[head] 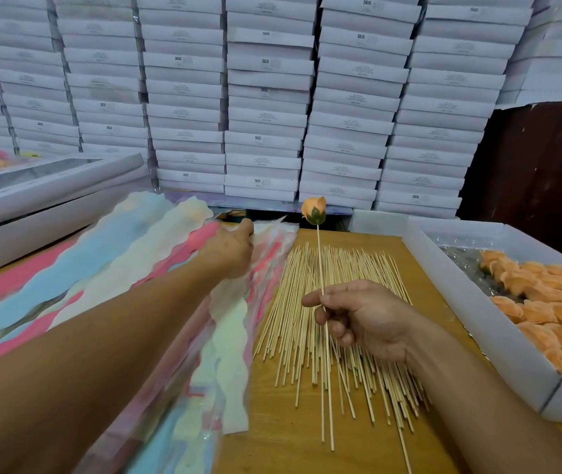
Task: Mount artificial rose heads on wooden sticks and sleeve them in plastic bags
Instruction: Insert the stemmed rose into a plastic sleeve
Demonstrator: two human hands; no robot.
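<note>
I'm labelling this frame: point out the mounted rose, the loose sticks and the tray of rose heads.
Rose (pixel 313 210), head view, on its orange bud.
Sticks (pixel 307 336), head view, middle of the pile.
Tray (pixel 471 313), head view, on its white near wall.

Rose head (pixel 313 209) orange, green base; sleeves (pixel 129 254) pink, blue, cream wavy bands; boxes (pixel 266 97) white.

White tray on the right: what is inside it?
The white tray holds loose orange rose heads piled on clear plastic lining. The heads cover the tray floor beneath them, and the frame edge cuts off its right part.
</note>
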